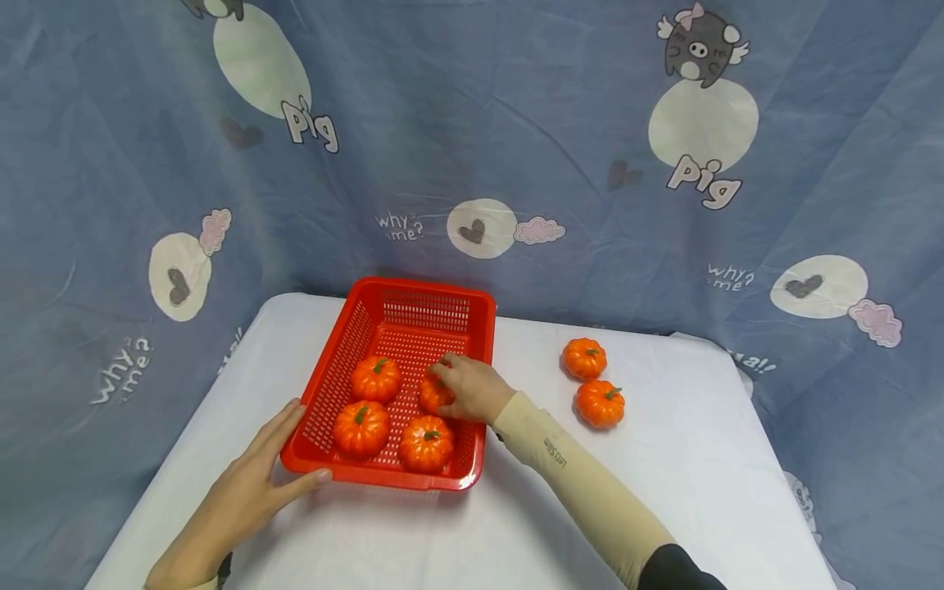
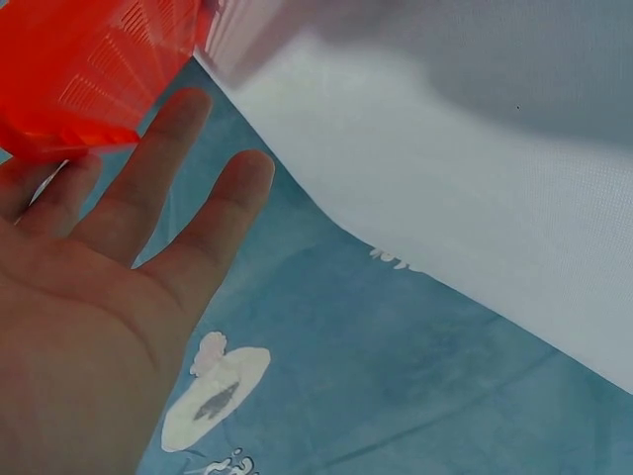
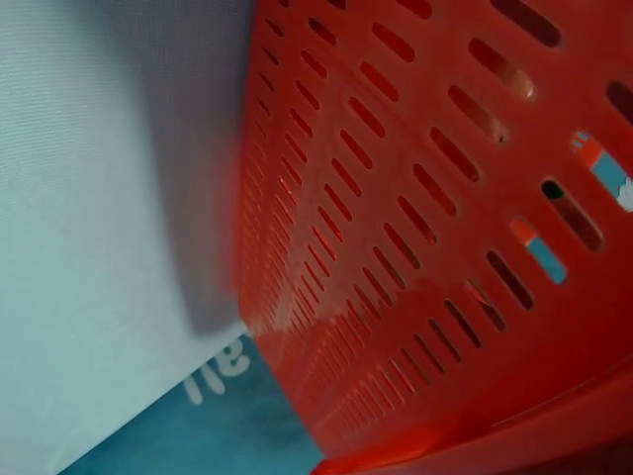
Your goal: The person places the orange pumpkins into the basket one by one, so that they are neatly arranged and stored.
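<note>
A red plastic basket (image 1: 383,474) with slotted walls stands on the white table. My right hand (image 1: 472,388) reaches over its right wall, fingers curled round a small orange pumpkin (image 1: 435,395) inside. Three other pumpkins lie in the basket: one at the left middle (image 1: 376,378), one at the near left (image 1: 361,428), one at the near right (image 1: 426,444). My left hand (image 1: 251,479) touches the near left corner of the rim, its fingers straight and the thumb spread. In the right wrist view the basket wall (image 3: 396,198) hides my right hand.
Two more small pumpkins, a farther one (image 1: 584,359) and a nearer one (image 1: 600,404), sit on the white tabletop (image 1: 686,459) right of the basket. A blue printed cloth (image 1: 575,147) hangs behind and beside the table.
</note>
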